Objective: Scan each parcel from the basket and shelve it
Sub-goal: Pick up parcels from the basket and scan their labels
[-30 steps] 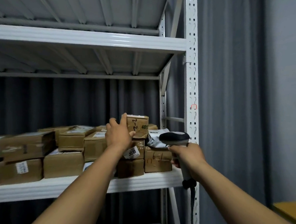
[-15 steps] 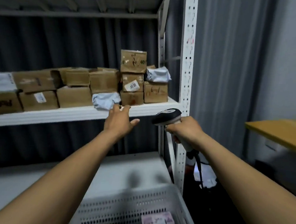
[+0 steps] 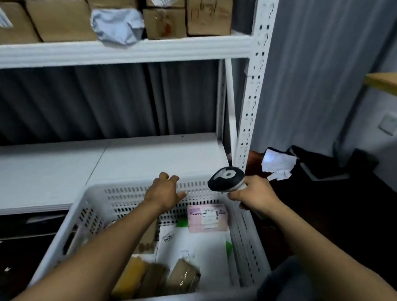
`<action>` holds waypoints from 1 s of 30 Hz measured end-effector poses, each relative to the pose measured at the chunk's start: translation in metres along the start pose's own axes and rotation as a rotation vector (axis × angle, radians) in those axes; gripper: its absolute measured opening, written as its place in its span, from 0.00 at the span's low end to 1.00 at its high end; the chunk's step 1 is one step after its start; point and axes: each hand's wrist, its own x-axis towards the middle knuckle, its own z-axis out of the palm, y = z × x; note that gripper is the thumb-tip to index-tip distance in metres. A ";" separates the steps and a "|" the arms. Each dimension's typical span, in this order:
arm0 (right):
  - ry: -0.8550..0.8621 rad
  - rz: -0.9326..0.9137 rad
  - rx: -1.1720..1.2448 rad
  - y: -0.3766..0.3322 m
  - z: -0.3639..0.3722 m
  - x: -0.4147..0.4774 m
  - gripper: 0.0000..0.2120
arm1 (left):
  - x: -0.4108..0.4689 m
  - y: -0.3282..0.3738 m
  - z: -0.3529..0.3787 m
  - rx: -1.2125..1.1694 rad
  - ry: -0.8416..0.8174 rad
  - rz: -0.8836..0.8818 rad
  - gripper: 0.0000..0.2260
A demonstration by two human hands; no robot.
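Cardboard boxes [image 3: 59, 18] and a grey poly bag [image 3: 118, 25] are stored on the upper shelf [image 3: 176, 47]. Below it, a white perforated basket [image 3: 120, 192] is set in front of the lower shelf board [image 3: 52, 169].

The parcels to be scanned are held in the basket: a yellow parcel [image 3: 130, 276] and brown taped parcels [image 3: 182, 277] at the near edge, a white mailer [image 3: 194, 245] in the middle, and a pink parcel [image 3: 208, 217] leaned against the far wall.

The left hand [image 3: 164, 194] is held over the far wall with its fingers loosely spread; nothing is gripped. The pink parcel lies just below and to the right of this hand, with its long axis running left to right.

A barcode scanner [image 3: 226, 178] is gripped by its handle in the right hand [image 3: 255, 195], above the basket's far right corner.

The pick is judged to fall to the left hand, which is free and close; a downward reach to the right is required.
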 end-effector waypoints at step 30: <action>-0.236 0.107 -0.110 0.110 0.033 0.158 0.14 | 0.149 -0.029 0.295 -0.849 -0.087 -0.529 0.30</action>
